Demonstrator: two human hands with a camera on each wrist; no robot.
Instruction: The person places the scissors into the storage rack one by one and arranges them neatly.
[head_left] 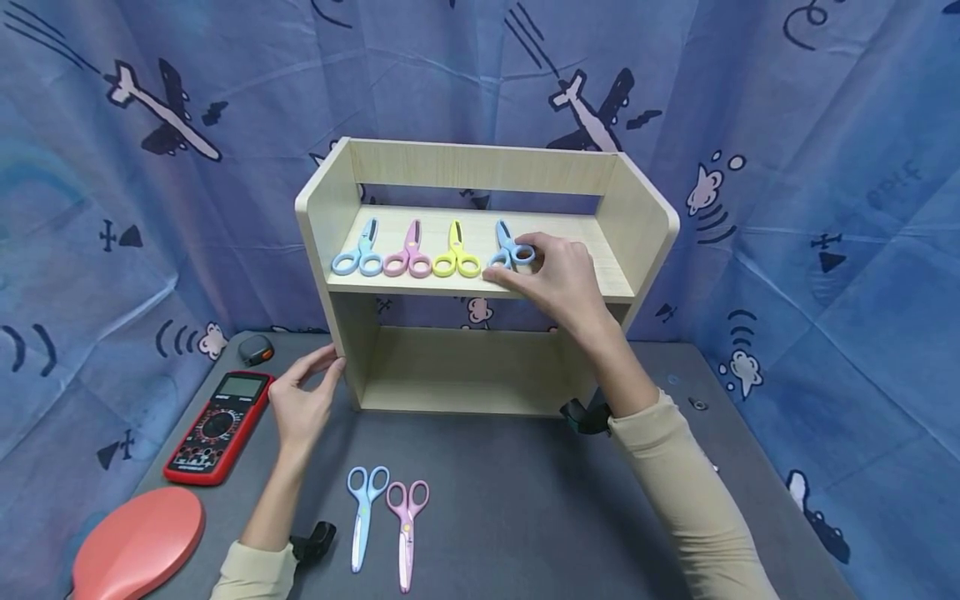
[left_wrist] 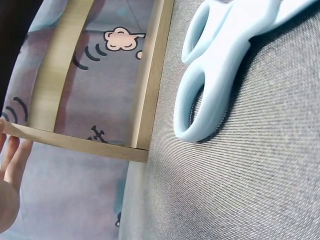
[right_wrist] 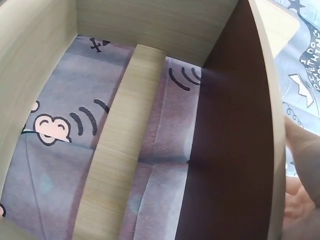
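On the upper board of a pale wooden two-tier shelf (head_left: pixel 457 375), my right hand (head_left: pixel 558 279) pinches blue scissors (head_left: pixel 504 235) by the handles, blades pointing to the back. To their left lie yellow scissors (head_left: pixel 455 250), pink scissors (head_left: pixel 411 250) and another blue pair (head_left: pixel 365 250) in a row. My left hand (head_left: pixel 303 400) touches the shelf's left side panel (left_wrist: pixel 85 146) with nearly straight fingers. Nearer me on the grey table, blue scissors (head_left: pixel 362 517) and pink scissors (head_left: pixel 407 533) lie with handles away from me. The right wrist view shows the lower compartment; the shelf edge partly hides the hand there.
A red multimeter (head_left: pixel 219 429) lies left of my left forearm, with a small black tape measure (head_left: pixel 256 350) behind it. In the front left corner is a coral-red rounded paddle-like object (head_left: pixel 138 542). A patterned blue curtain (head_left: pixel 450 67) hangs behind and around the table.
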